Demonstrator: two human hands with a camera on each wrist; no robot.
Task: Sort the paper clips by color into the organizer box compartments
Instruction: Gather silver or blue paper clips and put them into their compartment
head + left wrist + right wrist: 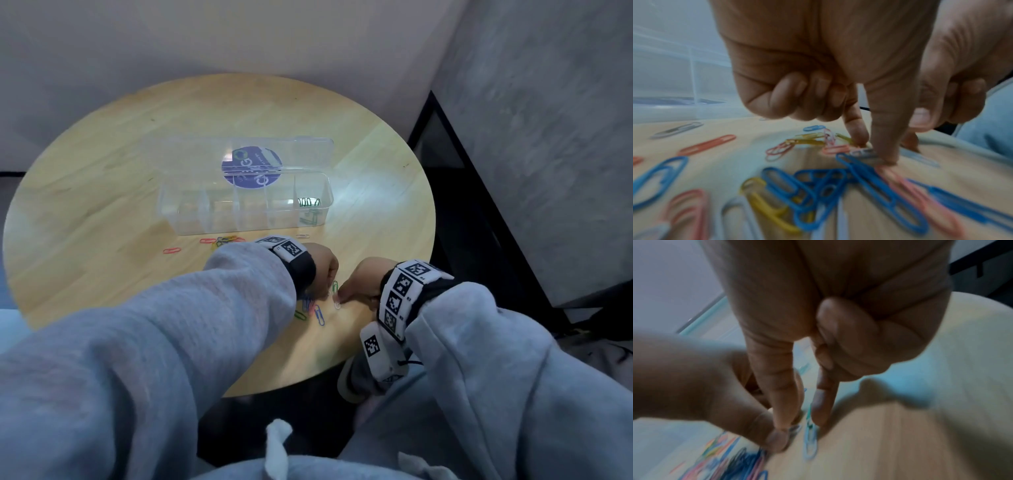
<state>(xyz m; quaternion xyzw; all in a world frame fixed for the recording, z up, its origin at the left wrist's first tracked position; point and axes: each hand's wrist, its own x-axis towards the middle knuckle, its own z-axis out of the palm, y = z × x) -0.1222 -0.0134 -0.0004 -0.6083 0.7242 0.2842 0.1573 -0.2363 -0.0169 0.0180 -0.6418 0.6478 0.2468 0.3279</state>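
The clear organizer box (191,209) stands open mid-table, with green paper clips (310,205) in its rightmost compartment. Both hands meet near the table's front edge over a scatter of blue, pink, yellow and white clips (818,191). My left hand (327,291) (874,152) curls three fingers in, while its thumb and index tip pinch a pale clip (863,152) against the wood. My right hand (340,297) (801,423) points thumb and index down on either side of a green clip (335,286) (808,418). A white clip (337,304) lies just below it.
A second heap of mixed clips (224,240) lies in front of the box, with a red clip (171,250) to its left and a white one (302,235) to its right. The round table's edge (342,359) runs close under my right wrist. A dark frame (445,154) stands at right.
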